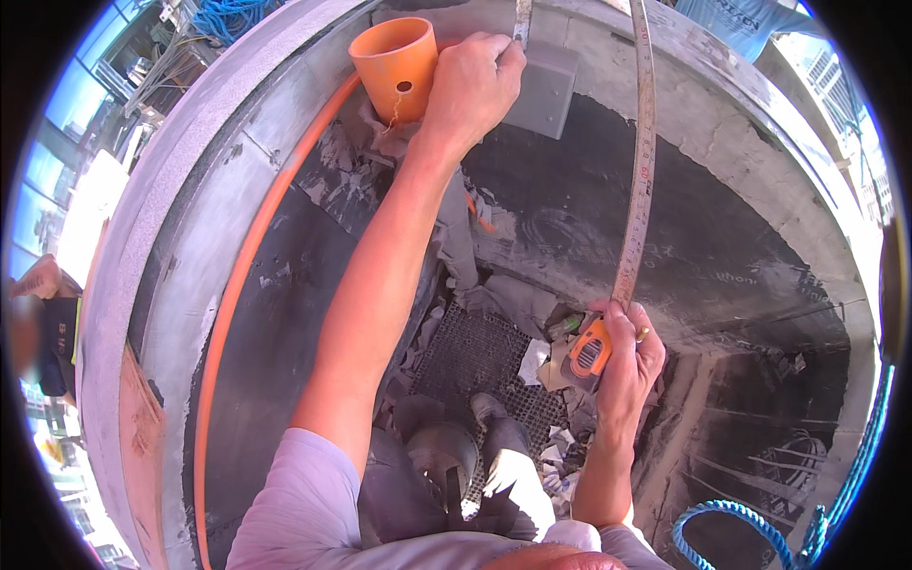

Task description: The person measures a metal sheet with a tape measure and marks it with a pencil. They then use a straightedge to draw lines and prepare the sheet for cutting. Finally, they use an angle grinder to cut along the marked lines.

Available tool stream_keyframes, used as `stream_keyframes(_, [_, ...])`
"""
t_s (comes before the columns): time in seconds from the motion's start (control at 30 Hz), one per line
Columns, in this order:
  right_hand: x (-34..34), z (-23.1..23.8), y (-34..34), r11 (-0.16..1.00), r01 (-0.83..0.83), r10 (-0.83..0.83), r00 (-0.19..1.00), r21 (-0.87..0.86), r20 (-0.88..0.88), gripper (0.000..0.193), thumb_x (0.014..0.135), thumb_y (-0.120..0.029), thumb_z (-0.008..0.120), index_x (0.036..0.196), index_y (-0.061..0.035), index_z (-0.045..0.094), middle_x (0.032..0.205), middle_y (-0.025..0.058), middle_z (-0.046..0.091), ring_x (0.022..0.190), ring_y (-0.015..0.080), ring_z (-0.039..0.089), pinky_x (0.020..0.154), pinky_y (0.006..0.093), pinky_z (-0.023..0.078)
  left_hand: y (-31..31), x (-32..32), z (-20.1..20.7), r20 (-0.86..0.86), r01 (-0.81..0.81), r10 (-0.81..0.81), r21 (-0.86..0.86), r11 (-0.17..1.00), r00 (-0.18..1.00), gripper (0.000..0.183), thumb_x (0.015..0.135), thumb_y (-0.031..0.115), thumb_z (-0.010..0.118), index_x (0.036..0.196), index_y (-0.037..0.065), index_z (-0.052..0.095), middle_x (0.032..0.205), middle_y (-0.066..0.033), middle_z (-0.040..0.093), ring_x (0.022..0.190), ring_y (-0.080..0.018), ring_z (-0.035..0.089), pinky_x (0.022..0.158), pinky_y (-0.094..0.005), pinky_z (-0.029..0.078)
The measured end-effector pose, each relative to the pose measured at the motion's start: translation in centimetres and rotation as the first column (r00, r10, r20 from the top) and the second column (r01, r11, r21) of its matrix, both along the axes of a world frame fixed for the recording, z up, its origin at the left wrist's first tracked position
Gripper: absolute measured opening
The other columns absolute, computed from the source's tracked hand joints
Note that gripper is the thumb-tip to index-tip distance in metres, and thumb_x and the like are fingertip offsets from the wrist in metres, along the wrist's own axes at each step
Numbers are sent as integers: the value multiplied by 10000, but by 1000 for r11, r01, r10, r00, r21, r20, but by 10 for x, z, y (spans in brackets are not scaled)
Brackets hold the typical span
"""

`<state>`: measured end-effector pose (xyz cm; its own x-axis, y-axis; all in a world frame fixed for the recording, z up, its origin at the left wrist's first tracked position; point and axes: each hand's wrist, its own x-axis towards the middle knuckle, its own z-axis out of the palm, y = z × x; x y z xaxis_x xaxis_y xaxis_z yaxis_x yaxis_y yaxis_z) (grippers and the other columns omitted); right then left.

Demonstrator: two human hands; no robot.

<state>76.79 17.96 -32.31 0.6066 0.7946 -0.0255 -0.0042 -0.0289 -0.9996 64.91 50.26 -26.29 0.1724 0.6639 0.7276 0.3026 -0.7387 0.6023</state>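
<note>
One orange tape measure (590,350) sits gripped in the right hand (627,356) — left hand (477,84) pinching its blade (639,171).

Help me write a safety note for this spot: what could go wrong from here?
1. The tape blade runs up from the orange case in the right hand and out of view; if it slips, it might whip back.
2. The left hand is right beside the orange pipe, so a shift could knock it.
3. Scraps lie loose on the dark grid below, which might make footing unsure.
</note>
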Motion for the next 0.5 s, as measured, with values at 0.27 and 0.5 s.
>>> stream_keyframes(0.27, [-13, -14, 13, 1000, -4, 6, 998, 23, -59, 260, 1134, -162, 624, 1079, 38, 781, 806, -14, 642, 722, 47, 552, 654, 247, 433, -2, -1, 4, -36, -9, 6, -78, 997, 999, 342, 1034, 220, 657, 859, -72, 694, 731, -258, 666, 628, -394, 657, 678, -471, 540])
stream_keyframes(0.5, [-12, -21, 15, 1000, 11, -9, 998, 25, -64, 266, 1138, -161, 617, 1092, 43, 782, 806, -15, 644, 718, 51, 552, 652, 252, 431, 5, 3, 6, -150, -30, 16, -95, 995, 989, 377, 1049, 285, 659, 1112, -55, 807, 825, -155, 824, 766, -213, 834, 740, -322, 634])
